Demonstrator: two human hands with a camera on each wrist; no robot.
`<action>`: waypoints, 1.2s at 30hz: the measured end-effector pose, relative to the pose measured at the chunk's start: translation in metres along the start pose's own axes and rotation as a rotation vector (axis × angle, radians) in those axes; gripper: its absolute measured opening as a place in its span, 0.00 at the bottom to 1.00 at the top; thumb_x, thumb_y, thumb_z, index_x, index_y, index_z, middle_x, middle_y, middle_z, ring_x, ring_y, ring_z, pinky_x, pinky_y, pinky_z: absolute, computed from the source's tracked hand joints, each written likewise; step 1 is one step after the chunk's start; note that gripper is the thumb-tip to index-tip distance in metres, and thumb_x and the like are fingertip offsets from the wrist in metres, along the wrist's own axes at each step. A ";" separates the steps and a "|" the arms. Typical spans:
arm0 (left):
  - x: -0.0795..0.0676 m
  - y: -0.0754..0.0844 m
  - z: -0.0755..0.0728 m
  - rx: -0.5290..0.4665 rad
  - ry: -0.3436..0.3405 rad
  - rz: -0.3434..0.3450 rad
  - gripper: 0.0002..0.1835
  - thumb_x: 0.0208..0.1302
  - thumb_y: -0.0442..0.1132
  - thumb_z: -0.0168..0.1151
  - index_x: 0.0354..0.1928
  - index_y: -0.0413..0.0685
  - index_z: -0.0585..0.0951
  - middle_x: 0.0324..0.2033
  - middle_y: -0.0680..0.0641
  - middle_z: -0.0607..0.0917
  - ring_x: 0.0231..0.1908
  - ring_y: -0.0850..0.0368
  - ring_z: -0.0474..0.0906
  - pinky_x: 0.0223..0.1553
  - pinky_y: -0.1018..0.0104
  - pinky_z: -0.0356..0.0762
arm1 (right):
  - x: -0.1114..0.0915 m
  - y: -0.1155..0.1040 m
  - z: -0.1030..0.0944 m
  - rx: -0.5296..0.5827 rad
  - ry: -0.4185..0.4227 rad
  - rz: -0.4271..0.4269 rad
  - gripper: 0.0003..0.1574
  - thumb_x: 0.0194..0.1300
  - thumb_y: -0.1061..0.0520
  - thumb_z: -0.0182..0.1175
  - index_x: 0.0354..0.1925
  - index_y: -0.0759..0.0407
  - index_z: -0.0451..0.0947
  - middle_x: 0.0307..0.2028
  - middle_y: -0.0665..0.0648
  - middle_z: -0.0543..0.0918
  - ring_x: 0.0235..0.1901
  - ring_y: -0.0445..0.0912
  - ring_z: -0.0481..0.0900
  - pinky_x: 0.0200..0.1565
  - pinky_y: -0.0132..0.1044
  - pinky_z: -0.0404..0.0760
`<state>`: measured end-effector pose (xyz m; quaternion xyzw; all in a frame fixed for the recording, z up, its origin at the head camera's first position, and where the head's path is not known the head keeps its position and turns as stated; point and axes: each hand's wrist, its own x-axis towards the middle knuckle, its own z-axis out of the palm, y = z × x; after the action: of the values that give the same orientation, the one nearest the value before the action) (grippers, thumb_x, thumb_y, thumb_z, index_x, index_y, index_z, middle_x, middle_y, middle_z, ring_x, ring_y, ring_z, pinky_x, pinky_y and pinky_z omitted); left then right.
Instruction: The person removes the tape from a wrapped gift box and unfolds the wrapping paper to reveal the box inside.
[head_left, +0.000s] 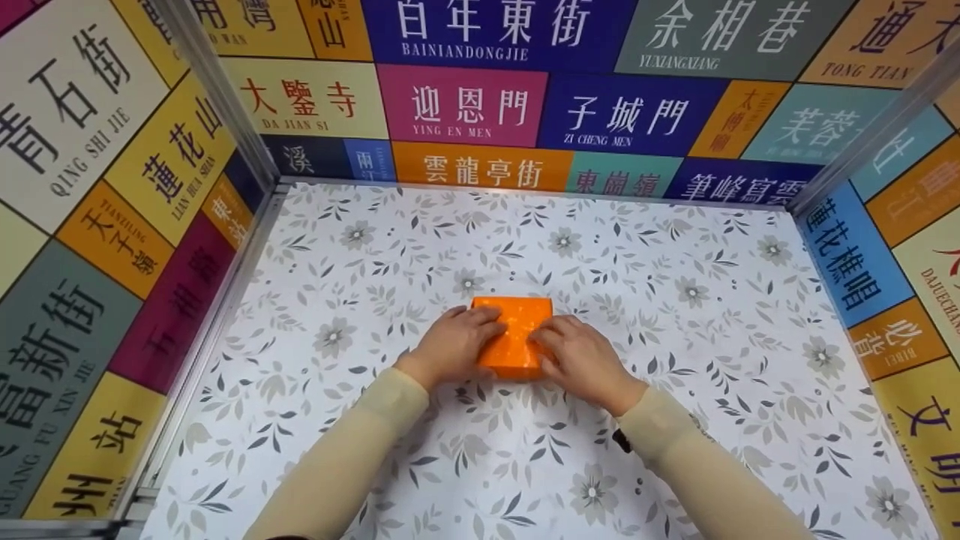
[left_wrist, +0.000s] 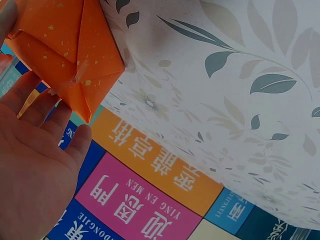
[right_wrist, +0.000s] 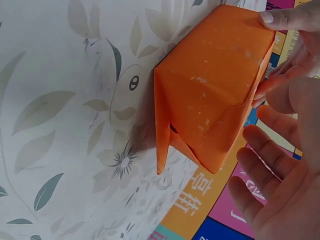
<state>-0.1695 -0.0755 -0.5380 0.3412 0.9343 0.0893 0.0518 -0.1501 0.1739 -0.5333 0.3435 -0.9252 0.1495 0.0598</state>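
Note:
A small box wrapped in orange paper with gold flecks point(head_left: 517, 356) sits on the flower-patterned table between both hands. My left hand point(head_left: 454, 345) holds its left side, fingers over the top and thumb at the near edge. From the right, my right hand point(head_left: 589, 364) holds it with bent fingers on top and the thumb by the near corner. In the left wrist view the paper end point(left_wrist: 70, 55) is folded into flat triangles, with a shiny clear strip on it. A paper flap point(right_wrist: 162, 130) sticks out at the other end, leaving a gap in the fold.
The table cloth point(head_left: 360, 300) is white with grey leaves and flowers. Colourful panels with lettering point(head_left: 461, 105) wall in the back and both sides, joined by metal corner posts point(head_left: 240, 97). A small dark device point(head_left: 622, 440) shows by the right wrist.

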 end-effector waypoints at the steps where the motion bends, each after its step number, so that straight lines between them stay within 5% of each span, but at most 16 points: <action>1: 0.000 0.000 0.000 -0.001 0.002 0.001 0.43 0.53 0.61 0.73 0.69 0.51 0.73 0.71 0.48 0.68 0.70 0.53 0.62 0.71 0.50 0.53 | 0.001 0.000 0.001 -0.007 0.003 0.002 0.16 0.64 0.56 0.62 0.50 0.55 0.84 0.49 0.55 0.80 0.50 0.52 0.75 0.53 0.47 0.76; 7: -0.001 0.002 0.001 -0.006 0.006 0.012 0.43 0.54 0.62 0.73 0.69 0.51 0.73 0.70 0.47 0.68 0.70 0.52 0.62 0.70 0.50 0.54 | 0.001 0.000 0.007 -0.048 0.024 -0.069 0.15 0.67 0.55 0.64 0.50 0.54 0.87 0.43 0.53 0.78 0.42 0.50 0.74 0.41 0.43 0.77; 17: 0.000 0.003 -0.001 0.017 0.005 0.024 0.43 0.54 0.62 0.72 0.69 0.51 0.73 0.70 0.47 0.68 0.70 0.52 0.62 0.70 0.51 0.55 | -0.002 0.000 0.009 -0.016 0.095 -0.133 0.11 0.62 0.60 0.67 0.44 0.55 0.89 0.41 0.53 0.80 0.41 0.49 0.76 0.41 0.41 0.80; 26: -0.002 0.001 0.000 0.001 0.023 0.007 0.42 0.54 0.61 0.73 0.69 0.50 0.74 0.70 0.48 0.69 0.69 0.53 0.63 0.70 0.51 0.55 | 0.005 -0.004 0.007 -0.032 0.073 -0.076 0.06 0.58 0.62 0.66 0.36 0.54 0.84 0.37 0.51 0.77 0.36 0.49 0.74 0.37 0.41 0.79; 36: -0.001 0.001 0.001 0.003 0.016 0.003 0.42 0.54 0.60 0.72 0.69 0.51 0.73 0.70 0.48 0.69 0.70 0.53 0.62 0.70 0.51 0.55 | 0.010 -0.005 0.005 -0.032 -0.050 0.031 0.11 0.64 0.54 0.66 0.45 0.54 0.82 0.39 0.50 0.77 0.38 0.48 0.73 0.40 0.41 0.78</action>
<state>-0.1680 -0.0755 -0.5386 0.3418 0.9344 0.0904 0.0437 -0.1541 0.1626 -0.5346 0.3318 -0.9339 0.1271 0.0400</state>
